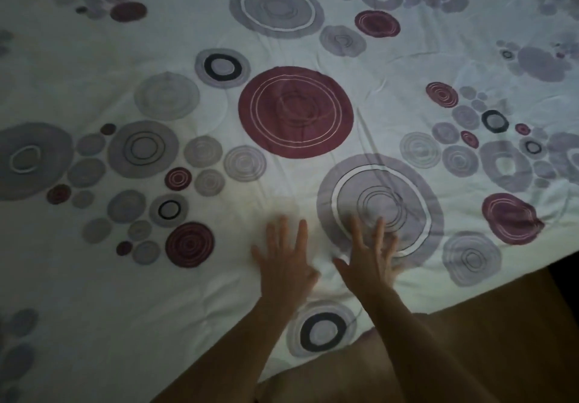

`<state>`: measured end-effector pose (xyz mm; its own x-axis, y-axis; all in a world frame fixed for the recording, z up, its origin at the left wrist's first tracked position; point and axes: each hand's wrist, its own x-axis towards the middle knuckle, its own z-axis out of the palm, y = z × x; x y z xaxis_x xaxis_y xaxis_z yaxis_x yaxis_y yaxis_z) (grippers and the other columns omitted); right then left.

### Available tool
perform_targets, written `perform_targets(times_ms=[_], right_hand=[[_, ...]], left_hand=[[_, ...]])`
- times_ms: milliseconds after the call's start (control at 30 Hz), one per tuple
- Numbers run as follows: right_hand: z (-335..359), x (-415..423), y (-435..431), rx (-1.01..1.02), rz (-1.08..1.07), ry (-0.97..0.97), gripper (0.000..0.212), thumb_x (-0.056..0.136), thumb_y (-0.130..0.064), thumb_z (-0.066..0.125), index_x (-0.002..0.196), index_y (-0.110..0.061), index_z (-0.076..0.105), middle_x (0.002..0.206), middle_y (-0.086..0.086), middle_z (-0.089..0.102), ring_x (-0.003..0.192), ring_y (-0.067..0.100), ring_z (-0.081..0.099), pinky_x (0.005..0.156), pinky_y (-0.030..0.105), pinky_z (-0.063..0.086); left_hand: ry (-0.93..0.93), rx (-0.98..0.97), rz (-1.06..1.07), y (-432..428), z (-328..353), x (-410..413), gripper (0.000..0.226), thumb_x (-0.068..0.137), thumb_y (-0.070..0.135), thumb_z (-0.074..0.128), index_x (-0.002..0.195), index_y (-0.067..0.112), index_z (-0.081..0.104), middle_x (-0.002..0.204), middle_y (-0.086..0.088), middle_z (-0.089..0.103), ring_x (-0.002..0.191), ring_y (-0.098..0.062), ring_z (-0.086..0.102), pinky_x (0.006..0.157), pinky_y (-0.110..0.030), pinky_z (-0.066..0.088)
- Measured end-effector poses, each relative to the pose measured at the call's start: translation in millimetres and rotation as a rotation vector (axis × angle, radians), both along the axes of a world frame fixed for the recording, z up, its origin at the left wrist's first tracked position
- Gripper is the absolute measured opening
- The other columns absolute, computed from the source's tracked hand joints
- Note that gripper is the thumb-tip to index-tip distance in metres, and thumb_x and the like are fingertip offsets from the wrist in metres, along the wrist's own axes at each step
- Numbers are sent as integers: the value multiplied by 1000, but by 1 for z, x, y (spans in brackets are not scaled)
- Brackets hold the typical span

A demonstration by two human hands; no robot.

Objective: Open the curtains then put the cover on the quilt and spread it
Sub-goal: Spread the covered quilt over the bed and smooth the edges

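Observation:
A white quilt cover (pixel 175 67) printed with grey and maroon circles lies spread flat and fills almost the whole head view. My left hand (pixel 286 260) lies flat on it near the front edge, fingers straight and spread. Just to its right, my right hand (pixel 371 254) also rests flat on the fabric, fingers spread over a large grey circle. Both hands are slightly blurred. The quilt itself is hidden under the cover. No curtains are in view.
The cover's near edge (pixel 470 301) runs diagonally from the lower middle up to the right. Below it is a dim brownish floor (pixel 501 355). The room is dark. A few shallow creases cross the fabric near the big maroon circle (pixel 296 108).

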<state>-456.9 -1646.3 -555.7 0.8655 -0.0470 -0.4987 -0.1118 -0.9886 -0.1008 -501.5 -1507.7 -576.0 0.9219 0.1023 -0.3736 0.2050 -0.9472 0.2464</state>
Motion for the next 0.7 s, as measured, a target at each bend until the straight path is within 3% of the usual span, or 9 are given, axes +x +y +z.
perform_targets(times_ms=[100,233,500,700], right_hand=[[-8,-9,55,102,125,48,93,83,-59,59,148,-43,-6,156,5,-29,141,44,-22,109,72,9],[-18,-63,102,120,195,106,83,88,-58,51,147,-47,-6,154,4,-34,137,47,-31,106,76,5],[-8,-175,162,118,244,104,63,99,-47,36,146,-50,-6,154,7,-32,138,49,-25,109,72,4],[-8,-211,197,133,306,89,69,94,-51,46,146,-49,2,156,8,-26,139,51,-19,111,68,11]], left_hand=[[-29,76,39,50,-6,-9,104,72,78,48,149,36,-7,159,-6,-14,145,-37,-10,105,-71,10],[20,112,74,101,-17,-63,109,60,89,43,147,44,-4,160,0,-11,145,-35,-7,96,-79,15],[82,63,31,153,-13,-183,107,63,84,49,145,48,-11,157,3,-22,144,-29,-17,99,-77,16],[27,77,21,205,-1,-221,101,72,73,55,147,43,-5,159,0,-13,146,-27,-7,105,-68,18]])
